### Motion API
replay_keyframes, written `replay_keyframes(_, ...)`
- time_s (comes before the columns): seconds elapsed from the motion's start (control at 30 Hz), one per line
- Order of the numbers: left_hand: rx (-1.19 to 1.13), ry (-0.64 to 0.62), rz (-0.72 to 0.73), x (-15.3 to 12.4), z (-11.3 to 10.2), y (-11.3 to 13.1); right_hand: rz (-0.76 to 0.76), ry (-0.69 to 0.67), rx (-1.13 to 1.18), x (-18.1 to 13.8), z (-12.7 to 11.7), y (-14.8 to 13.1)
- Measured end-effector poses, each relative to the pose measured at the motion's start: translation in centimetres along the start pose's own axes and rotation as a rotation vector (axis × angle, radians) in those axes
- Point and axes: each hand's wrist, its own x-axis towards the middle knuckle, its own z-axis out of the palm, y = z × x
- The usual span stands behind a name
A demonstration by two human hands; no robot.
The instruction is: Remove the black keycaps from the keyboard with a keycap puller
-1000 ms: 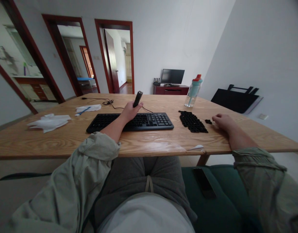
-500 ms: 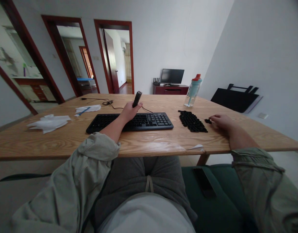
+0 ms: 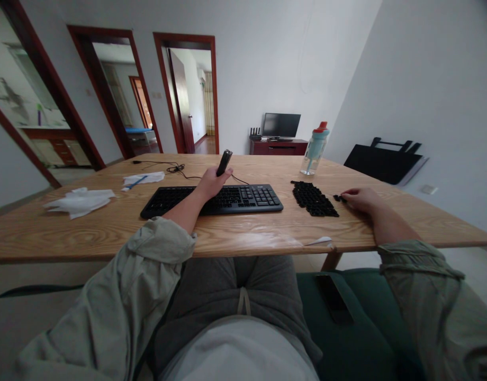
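My left hand (image 3: 212, 182) rests on a black keyboard (image 3: 212, 199) on the wooden table (image 3: 108, 227) and is closed around a slim black tool (image 3: 224, 162) that points up and away. To the right lies a block of loose black keycaps (image 3: 314, 198), with a small separate cluster (image 3: 339, 198) beside it. My right hand (image 3: 360, 198) lies on the table with its fingertips pinched at that small cluster of keycaps.
White tissues (image 3: 79, 200) and a wrapper (image 3: 144, 178) lie at the left, with a cable (image 3: 176, 168) behind the keyboard. A teal water bottle (image 3: 315, 149) stands at the back right. A phone (image 3: 333, 299) lies on the green seat. Doorways and a monitor are beyond.
My right hand has slid a little to the left, reaching the small cluster of keycaps. My left hand and its tool have stayed in place.
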Motion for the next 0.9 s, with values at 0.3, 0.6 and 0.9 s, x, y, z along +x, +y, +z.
replay_keyframes(0.3,-0.001,-0.002,-0.024,0.0,0.0,0.1,-0.03,-0.025,0.007,0.0,0.0,0.0)
replay_keyframes(0.6,0.03,-0.002,0.008,0.1,0.0,-0.1,-0.067,0.016,0.004,1.5,0.6,1.0)
replay_keyframes(0.9,0.03,-0.006,0.0,0.0,0.0,-0.2,-0.106,0.007,-0.106,1.0,0.9,0.0)
